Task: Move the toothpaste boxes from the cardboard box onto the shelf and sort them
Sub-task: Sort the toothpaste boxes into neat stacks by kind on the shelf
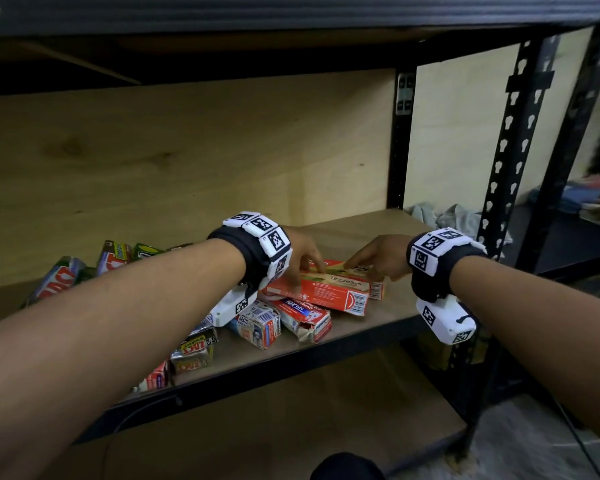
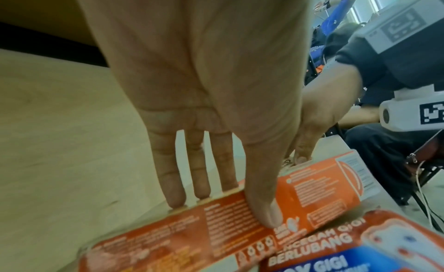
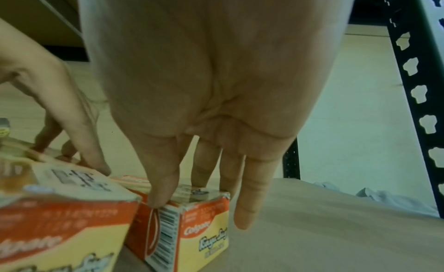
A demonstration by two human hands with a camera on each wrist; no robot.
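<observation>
Two long red-and-yellow Colgate toothpaste boxes lie side by side on the wooden shelf (image 1: 392,313). My left hand (image 1: 307,275) (image 2: 228,205) holds the nearer box (image 1: 329,294) (image 2: 216,224) (image 3: 60,219), thumb on its near face and fingertips over its far edge. My right hand (image 1: 357,265) (image 3: 187,192) pinches the rear box (image 1: 376,291) (image 3: 204,224) near its barcode end, with the little finger hanging free. Under the nearer box lie two red-and-blue Pepsodent boxes (image 1: 305,318) (image 2: 360,243). The cardboard box is not in view.
Snack packets (image 1: 194,351) are heaped along the shelf's left part and front edge. A black slotted upright (image 1: 510,161) stands at the right, with grey cloth (image 1: 458,216) behind it. A lower shelf board (image 1: 291,410) runs below. Bare board lies right of the boxes.
</observation>
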